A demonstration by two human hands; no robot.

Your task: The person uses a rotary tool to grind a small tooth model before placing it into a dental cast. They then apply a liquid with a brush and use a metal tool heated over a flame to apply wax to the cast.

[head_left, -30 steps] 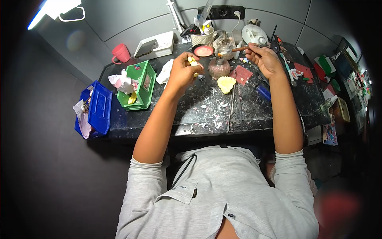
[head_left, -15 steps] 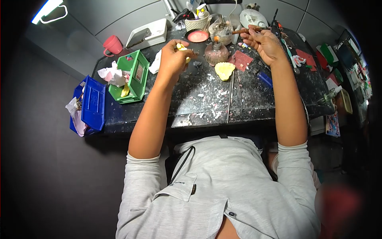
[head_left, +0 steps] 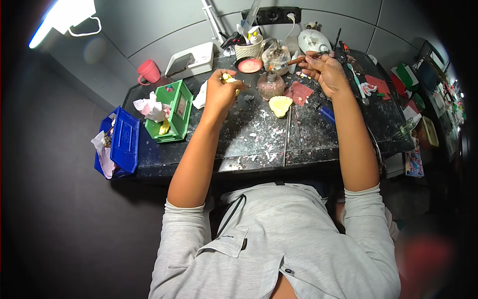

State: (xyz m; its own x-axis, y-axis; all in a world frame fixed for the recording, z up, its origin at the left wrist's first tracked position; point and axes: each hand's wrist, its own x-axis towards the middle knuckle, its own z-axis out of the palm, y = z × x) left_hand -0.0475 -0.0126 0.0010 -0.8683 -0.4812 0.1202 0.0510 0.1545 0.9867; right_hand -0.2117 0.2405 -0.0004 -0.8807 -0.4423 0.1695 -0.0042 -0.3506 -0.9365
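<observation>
My left hand (head_left: 222, 93) is closed around a pale yellow piece (head_left: 228, 78), most of it hidden by the fingers. My right hand (head_left: 326, 74) pinches a brown-handled tool (head_left: 297, 61), whose tip is at the flame above a glass burner (head_left: 270, 86). Just in front of the burner lies a yellow cast (head_left: 280, 105) on the black table (head_left: 199, 157). A red sheet (head_left: 299, 92) is right of the burner. Behind it stands a dish of pink material (head_left: 249, 65).
At the left are a green bin (head_left: 181, 112) and a blue bin (head_left: 124, 142), with a pink mug (head_left: 149, 72) and white tray (head_left: 199, 61) behind. A metal rod (head_left: 287, 137) and blue object (head_left: 327, 113) lie on the table. A tool cup (head_left: 248, 50) stands at the back.
The camera view has shifted, so the table sits slightly lower in the frame. The brown-handled tool is now more tilted, its tip lower by the burner flame. Both hands keep their holds.
</observation>
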